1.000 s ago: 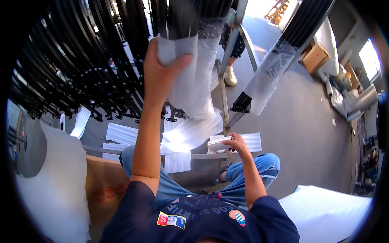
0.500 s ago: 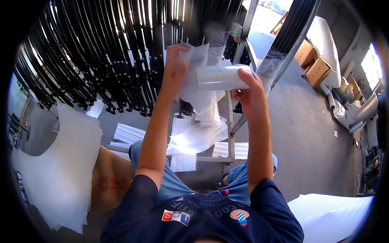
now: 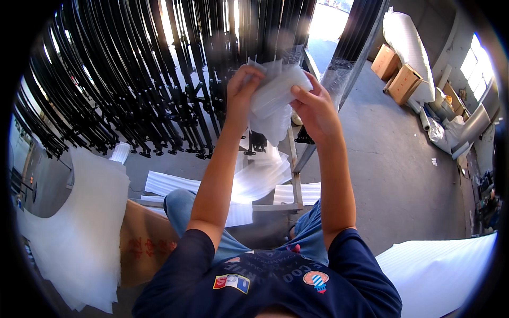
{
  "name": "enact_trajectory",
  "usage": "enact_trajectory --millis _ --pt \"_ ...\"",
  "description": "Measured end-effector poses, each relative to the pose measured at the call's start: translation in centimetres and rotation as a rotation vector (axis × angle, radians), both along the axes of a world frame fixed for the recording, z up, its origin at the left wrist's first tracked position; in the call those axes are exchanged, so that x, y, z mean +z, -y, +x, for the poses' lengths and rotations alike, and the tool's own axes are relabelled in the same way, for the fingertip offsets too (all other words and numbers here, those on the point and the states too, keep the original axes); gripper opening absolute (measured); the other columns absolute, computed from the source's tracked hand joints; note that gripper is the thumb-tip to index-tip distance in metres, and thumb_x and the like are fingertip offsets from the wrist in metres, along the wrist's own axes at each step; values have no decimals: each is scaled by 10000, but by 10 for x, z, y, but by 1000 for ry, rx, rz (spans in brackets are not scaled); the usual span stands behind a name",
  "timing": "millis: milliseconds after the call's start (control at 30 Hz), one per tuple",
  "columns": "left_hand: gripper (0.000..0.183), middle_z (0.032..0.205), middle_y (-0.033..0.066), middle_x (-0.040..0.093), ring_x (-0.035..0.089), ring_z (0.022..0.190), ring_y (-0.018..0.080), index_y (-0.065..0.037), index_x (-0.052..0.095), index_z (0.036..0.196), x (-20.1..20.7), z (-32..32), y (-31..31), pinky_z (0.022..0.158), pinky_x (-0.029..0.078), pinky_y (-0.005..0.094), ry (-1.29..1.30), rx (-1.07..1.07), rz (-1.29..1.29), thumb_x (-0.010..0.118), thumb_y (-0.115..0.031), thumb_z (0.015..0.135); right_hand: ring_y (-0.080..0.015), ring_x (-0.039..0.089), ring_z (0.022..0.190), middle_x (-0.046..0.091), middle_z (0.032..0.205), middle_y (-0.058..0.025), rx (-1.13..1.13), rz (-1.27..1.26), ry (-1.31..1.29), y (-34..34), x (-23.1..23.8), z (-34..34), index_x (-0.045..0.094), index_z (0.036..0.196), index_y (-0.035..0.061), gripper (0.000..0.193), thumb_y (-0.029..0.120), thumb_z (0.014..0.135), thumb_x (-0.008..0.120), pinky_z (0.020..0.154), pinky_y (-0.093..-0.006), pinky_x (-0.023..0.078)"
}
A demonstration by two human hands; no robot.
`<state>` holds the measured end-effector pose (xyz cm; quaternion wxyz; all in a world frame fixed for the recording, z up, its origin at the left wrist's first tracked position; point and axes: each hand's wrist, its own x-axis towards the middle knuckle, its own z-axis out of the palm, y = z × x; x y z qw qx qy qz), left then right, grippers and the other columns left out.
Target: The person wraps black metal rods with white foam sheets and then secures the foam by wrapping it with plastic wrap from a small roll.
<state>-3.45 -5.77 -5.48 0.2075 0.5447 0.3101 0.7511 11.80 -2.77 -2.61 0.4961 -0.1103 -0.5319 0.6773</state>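
My right hand (image 3: 317,108) grips a roll of clear stretch film (image 3: 283,93), thumb on its near side. The roll lies tilted across the front of white foam sheeting (image 3: 269,127), which hangs around the lower part of some black metal bars (image 3: 258,143). Against the left edge of the sheeting, my left hand (image 3: 243,87) has its fingers curled and pinches the foam. The roll's left end is close to the left hand's fingers. The stretch of bars just above my hands is blurred.
Many black metal bars (image 3: 132,79) hang in rows ahead and to the left. A metal frame post (image 3: 294,172) stands right of my hands. Foam sheets (image 3: 260,180) lie on the floor below. A cardboard box (image 3: 140,238) draped with foam is at left; more boxes (image 3: 404,85) stand far right.
The film roll has moved up and left with my right hand and turned from level to tilted. My left hand has shifted slightly right and down, so my hands are closer together.
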Motion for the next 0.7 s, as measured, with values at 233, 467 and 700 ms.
enact_trajectory --millis 233,467,700 --pt "115 815 1 491 452 767 70 -53 520 876 5 1 12 684 346 192 94 -138 -68 481 -111 784 -168 564 751 560 840 -97 18 -25 -78 18 7 -4 477 1010 -6 406 322 789 570 692 -259 446" --pt "184 810 17 514 476 758 92 -46 508 867 6 14 7 707 369 217 -133 299 -12 480 53 714 -242 584 821 572 853 -146 107 -16 37 21 18 6 487 1011 -42 501 425 846 411 742 -356 475" --pt "99 863 17 516 491 791 99 -59 509 885 5 6 5 779 374 238 -65 44 -83 457 -66 801 -195 528 917 545 979 -114 298 -11 26 -4 1 0 452 1078 -15 432 249 756 569 825 -332 404"
